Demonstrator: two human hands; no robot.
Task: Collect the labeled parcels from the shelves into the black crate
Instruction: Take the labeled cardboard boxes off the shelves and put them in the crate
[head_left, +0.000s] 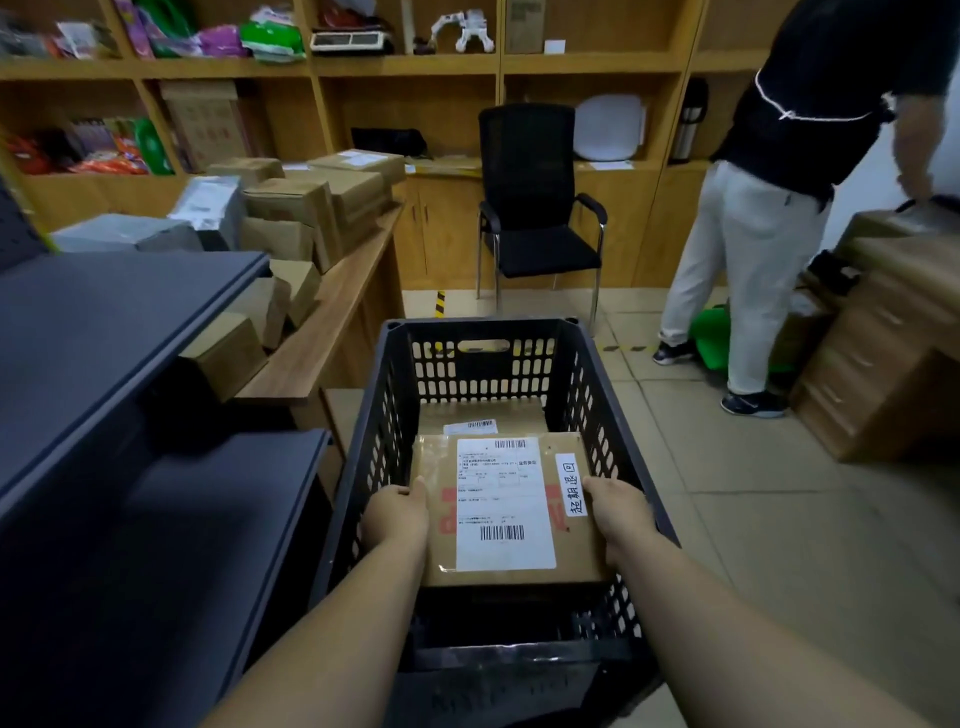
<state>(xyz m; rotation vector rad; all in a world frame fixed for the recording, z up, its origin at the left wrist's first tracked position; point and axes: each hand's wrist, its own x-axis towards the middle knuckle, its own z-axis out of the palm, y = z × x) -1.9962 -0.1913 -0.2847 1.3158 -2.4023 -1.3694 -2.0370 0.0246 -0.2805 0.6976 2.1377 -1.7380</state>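
A brown cardboard parcel (576, 551) with a white shipping label and a small white sticker is held inside the black crate (483, 332). My left hand (396, 514) grips its left edge and my right hand (621, 506) grips its right edge. Beneath it, toward the crate's far wall, lies another labeled parcel (480, 413). The crate has perforated walls and stands on the floor in front of me.
Dark grey metal shelves (130, 322) stand at my left. Several cardboard parcels (311, 208) are piled on a wooden counter (332, 332) beyond them. A black chair (535, 208) stands ahead, wooden wall shelves behind it. A person (753, 249) stands at the right by a wooden desk (883, 364).
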